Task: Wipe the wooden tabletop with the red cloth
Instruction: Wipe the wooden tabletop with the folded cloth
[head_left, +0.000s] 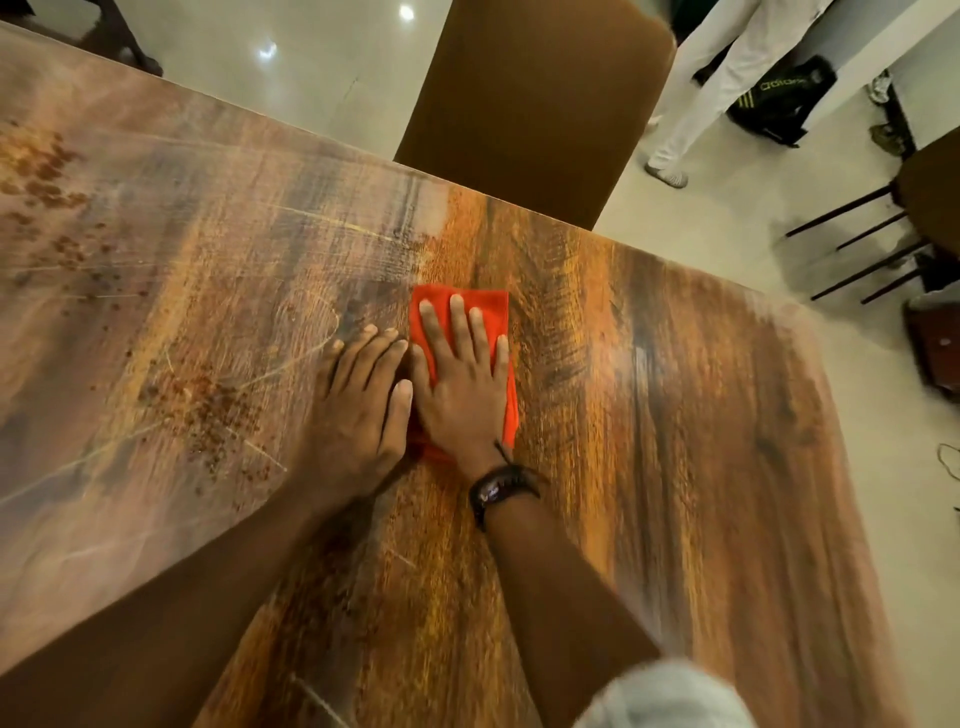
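The red cloth (496, 306) lies folded flat near the middle of the wooden tabletop (675, 415). My right hand (462, 374) presses on it with fingers spread, covering most of it; a dark band circles that wrist. My left hand (363, 400) rests flat on the bare wood just left of the cloth, its thumb touching the right hand. Reddish-brown crumbs (208, 410) and scratch-like streaks mark the wood to the left of both hands.
A brown chair back (535, 98) stands against the table's far edge. A person in white trousers (717, 88) stands at the upper right beside a black bag (784, 98). Another chair's dark legs (862, 249) are at the right. More crumbs (41, 166) lie far left.
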